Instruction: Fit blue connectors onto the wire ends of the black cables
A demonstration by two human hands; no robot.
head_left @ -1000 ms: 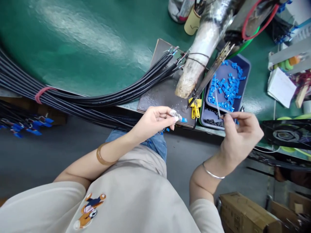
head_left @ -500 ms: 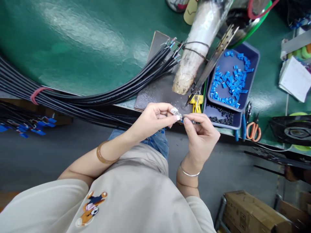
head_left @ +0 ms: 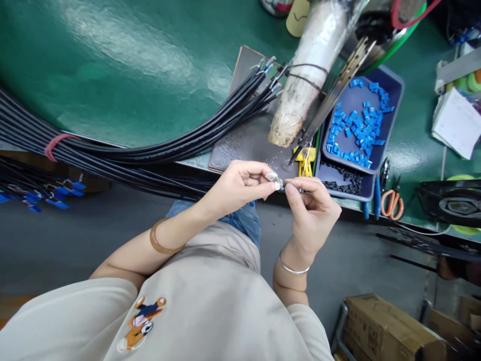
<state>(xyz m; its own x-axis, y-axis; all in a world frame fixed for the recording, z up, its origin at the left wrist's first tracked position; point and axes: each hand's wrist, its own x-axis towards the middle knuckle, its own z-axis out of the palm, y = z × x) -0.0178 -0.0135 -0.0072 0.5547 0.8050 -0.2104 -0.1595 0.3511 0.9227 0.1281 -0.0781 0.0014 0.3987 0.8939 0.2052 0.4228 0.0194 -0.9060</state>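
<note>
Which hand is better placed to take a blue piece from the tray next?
Likely the right hand, nearer the tray of blue pieces; the left hand is farther off. Both seem to pinch something small, so the right might need freeing.

On my feed the cables [head_left: 150, 156] show black, their band [head_left: 53, 144] red, the small pieces [head_left: 363, 131] blue, scissor handles [head_left: 393, 201] orange, the worktop [head_left: 112, 110] green.
</note>
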